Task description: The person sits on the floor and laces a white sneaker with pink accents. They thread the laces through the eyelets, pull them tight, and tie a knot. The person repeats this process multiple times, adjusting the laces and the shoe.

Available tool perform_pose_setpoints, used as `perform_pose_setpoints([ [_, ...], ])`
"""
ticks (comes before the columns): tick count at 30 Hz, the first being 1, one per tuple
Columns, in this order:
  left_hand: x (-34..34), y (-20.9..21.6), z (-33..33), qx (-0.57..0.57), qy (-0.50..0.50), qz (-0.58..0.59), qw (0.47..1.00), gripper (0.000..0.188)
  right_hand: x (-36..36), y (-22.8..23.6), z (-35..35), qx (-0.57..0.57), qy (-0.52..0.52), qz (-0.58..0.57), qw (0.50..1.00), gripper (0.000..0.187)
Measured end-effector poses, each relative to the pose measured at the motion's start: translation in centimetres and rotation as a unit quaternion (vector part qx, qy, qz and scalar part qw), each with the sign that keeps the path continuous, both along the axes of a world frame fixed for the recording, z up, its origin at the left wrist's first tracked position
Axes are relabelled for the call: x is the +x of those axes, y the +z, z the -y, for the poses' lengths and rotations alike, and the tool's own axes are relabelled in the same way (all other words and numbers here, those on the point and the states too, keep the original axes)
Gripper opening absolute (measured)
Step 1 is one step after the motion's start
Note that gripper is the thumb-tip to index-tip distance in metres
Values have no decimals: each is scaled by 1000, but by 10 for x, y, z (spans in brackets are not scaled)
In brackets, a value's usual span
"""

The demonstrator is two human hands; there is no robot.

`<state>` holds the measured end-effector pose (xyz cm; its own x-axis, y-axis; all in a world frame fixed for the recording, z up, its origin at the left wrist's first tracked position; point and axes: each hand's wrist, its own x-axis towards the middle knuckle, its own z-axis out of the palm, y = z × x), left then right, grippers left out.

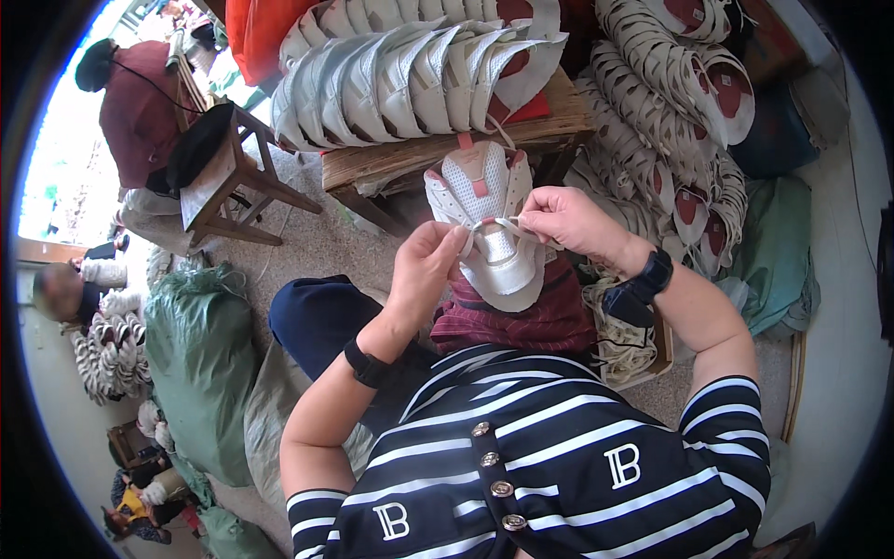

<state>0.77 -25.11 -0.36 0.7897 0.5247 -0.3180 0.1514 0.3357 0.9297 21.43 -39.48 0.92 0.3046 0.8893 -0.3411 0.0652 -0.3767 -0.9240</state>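
Just on the person's side of the wooden bench (372, 168), the shoe upper (496, 246) sits with its long axis leading away from the bench, toe toward the wearer, tongue bench-ward. The left hand (428, 259) and right hand (570, 220) each pinch lace (503, 223) between narrowed thumb and finger.

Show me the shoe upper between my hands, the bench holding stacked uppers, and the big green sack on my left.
Shoe upper (498, 248), head view: toe's white mesh.
Bench (396, 162), head view: wooden front edge.
Green sack (201, 368), head view: middle of its bulging side.
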Motion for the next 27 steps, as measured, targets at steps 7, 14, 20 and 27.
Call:
perform_pose_setpoints([
  [7,-2,11,2,-28,14,-43,999,22,1,37,-22,-47,91,264,959,13],
  [14,4,8,-3,-40,-5,-59,997,22,-24,35,-32,148,262,685,663,12],
  [20,16,-4,-20,162,-59,-115,978,21,-16,44,-36,46,313,617,721,14],
  [27,25,37,-23,630,-221,-126,733,17,6,61,-47,164,282,553,767,31],
])
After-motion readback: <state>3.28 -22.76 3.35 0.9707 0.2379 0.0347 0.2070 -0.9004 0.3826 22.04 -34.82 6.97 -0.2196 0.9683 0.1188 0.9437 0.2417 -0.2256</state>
